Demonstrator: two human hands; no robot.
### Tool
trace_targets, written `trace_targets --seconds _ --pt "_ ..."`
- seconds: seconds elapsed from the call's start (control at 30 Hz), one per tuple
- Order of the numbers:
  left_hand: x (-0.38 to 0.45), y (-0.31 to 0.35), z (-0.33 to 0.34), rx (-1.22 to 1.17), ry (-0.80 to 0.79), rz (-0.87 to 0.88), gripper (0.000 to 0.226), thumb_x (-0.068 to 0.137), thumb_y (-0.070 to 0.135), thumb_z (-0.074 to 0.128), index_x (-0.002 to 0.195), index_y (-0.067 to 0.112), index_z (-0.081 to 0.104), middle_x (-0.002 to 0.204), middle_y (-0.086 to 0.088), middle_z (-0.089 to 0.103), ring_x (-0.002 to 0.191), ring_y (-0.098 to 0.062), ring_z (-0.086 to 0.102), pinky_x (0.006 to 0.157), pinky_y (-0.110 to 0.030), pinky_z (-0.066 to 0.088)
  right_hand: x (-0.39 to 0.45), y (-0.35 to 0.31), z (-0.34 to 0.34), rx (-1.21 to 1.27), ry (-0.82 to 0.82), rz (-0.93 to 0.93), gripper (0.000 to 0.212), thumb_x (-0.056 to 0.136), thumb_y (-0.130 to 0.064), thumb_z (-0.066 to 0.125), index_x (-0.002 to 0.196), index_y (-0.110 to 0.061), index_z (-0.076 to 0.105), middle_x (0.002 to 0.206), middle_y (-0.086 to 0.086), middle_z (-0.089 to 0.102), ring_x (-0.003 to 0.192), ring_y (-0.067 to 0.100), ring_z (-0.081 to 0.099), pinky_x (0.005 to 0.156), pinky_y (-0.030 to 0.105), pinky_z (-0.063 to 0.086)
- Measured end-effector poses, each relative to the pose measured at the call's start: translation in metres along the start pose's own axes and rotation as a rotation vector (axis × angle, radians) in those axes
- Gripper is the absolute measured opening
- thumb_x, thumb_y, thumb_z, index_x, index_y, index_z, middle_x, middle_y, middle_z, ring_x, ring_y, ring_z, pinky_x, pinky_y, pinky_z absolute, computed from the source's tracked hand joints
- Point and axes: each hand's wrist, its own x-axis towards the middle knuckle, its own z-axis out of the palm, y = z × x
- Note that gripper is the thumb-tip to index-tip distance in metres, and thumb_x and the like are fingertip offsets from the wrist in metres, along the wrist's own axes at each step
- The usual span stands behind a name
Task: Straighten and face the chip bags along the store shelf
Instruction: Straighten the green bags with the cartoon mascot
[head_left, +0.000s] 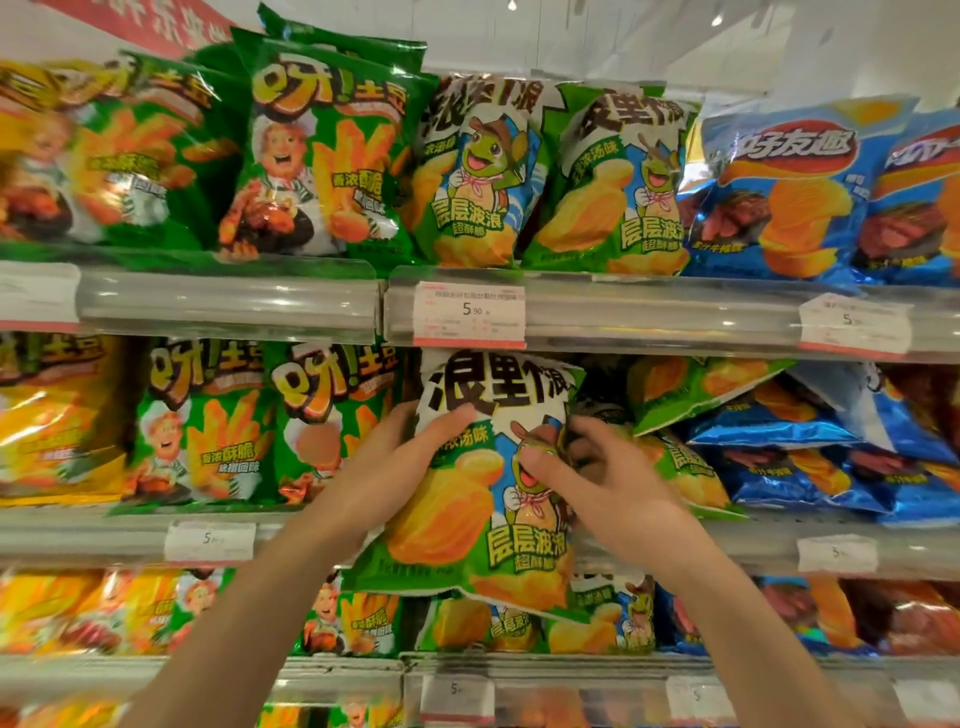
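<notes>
Both hands are up at the middle shelf (675, 540), and between them is one green bag (483, 499) with a cartoon turtle on the front. The left hand (410, 457) grips the bag's left edge near the top, thumb on the front. The right hand (597, 483) is on the bag's right side, thumb pressed on the turtle, fingers curled behind the edge. The bag faces out and stands almost upright, its bottom hanging down past the shelf's front lip.

Just right of the right hand a second green bag (691, 389) lies tipped over, and blue bags (810, 462) past it lie flat in a messy heap. Left of the left hand, green fry bags (208, 421) stand upright in a row.

Above the hands a price tag (469, 314) reads 5.90, and over it two more turtle bags (550, 171) stand neatly side by side. Below the hands more bags sit on the lower shelf, but they look blurry, so I can't tell if they are straight.
</notes>
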Motion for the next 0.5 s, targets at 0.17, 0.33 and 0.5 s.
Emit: trace_targets --seconds 0.17,0.33,0.5 --pt "-0.011 -0.023 -0.038 -0.055 0.128 0.028 0.084 0.056 0.082 0.072 0.131 0.053 0.047 0.123 0.016 0.064 0.113 -0.021 0.064 0.102 -0.051 0.049 0.014 -0.002 0.012 0.012 0.122 -0.081 0.06 0.088 -0.063 0.055 0.136 -0.027 0.052 0.113 -0.013 0.065 0.102 0.005 0.065 0.093 0.033 0.055" --pt "-0.022 -0.026 -0.068 -0.068 0.221 0.081 0.066 0.074 0.058 0.069 0.134 0.039 0.049 0.115 0.009 0.067 0.098 -0.014 0.068 0.085 -0.039 0.055 0.062 -0.001 0.036 -0.607 0.136 0.027 0.086 0.089 -0.072 0.048 0.149 -0.011 0.038 0.15 0.019 0.041 0.138 0.037 0.041 0.111 0.042 0.038" --pt "-0.026 -0.032 -0.089 -0.048 0.268 0.106 0.077 0.067 0.063 0.073 0.135 0.042 0.043 0.117 0.007 0.067 0.096 -0.017 0.073 0.09 -0.048 0.057 0.088 0.001 0.051 -0.572 -0.074 0.189 0.122 0.077 -0.087 0.047 0.159 -0.006 0.007 0.166 0.015 0.018 0.149 0.033 0.026 0.119 0.04 0.031"
